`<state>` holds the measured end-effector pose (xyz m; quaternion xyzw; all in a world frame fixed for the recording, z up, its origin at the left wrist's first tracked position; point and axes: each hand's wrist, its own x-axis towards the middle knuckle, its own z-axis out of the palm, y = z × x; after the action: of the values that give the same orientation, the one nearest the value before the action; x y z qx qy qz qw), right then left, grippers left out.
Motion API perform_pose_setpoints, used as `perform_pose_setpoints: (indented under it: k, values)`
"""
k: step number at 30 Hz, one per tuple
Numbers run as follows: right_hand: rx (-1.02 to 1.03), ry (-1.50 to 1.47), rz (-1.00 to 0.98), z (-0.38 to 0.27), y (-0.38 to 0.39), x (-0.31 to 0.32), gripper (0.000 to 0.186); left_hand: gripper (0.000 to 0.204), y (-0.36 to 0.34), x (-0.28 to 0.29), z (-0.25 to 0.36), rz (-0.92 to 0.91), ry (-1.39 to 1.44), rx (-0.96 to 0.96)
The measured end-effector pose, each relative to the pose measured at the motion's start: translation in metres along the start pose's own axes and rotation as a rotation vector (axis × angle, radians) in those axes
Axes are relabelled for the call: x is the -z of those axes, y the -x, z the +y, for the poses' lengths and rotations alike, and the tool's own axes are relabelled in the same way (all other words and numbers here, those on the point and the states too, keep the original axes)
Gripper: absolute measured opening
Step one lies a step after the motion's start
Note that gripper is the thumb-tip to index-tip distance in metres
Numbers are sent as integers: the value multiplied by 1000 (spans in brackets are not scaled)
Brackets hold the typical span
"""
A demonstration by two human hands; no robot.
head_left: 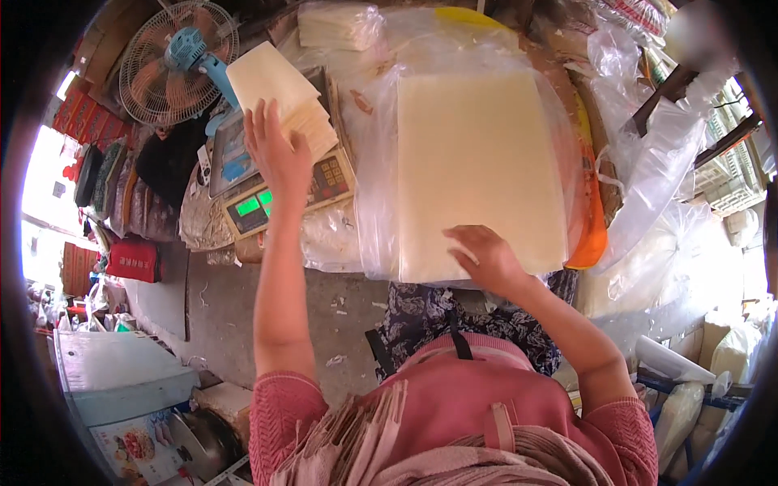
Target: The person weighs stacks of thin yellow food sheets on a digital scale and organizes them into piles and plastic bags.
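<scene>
A large rectangular stack of cream-coloured thin sheets lies on clear plastic in front of me. My right hand is over its near edge, fingers loosely bent and thumb apart, with nothing seen in it. Whether it touches the top sheet I cannot tell. To the left, a digital scale with a lit green display carries a smaller fanned pile of cream sheets. My left hand is at the left side of that pile, fingers stretched out and apart; it covers part of the scale.
A blue desk fan stands beyond the scale. Another bagged cream stack lies at the table's far side. Clear plastic sheeting hangs at the right, near an orange strip. A white-topped cabinet stands at the lower left.
</scene>
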<state>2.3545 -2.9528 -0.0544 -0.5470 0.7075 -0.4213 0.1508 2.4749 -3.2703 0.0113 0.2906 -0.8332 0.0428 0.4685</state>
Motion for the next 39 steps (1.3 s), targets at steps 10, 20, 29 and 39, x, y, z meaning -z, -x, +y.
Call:
perform_pose_setpoints:
  k: [10, 20, 29, 39]
  values:
    - [242, 375, -189, 62, 26, -47, 33, 29, 181, 25, 82, -178, 530, 118]
    - [-697, -347, -200, 72, 8, -19, 28, 18, 200, 34, 110, -211, 814, -72]
    - [-573, -278, -151, 74, 10, -28, 32, 19, 193, 36, 134, -333, 763, -345]
    - [-143, 432, 604, 53, -101, 137, 17, 58, 218, -17, 141, -933, 162, -268]
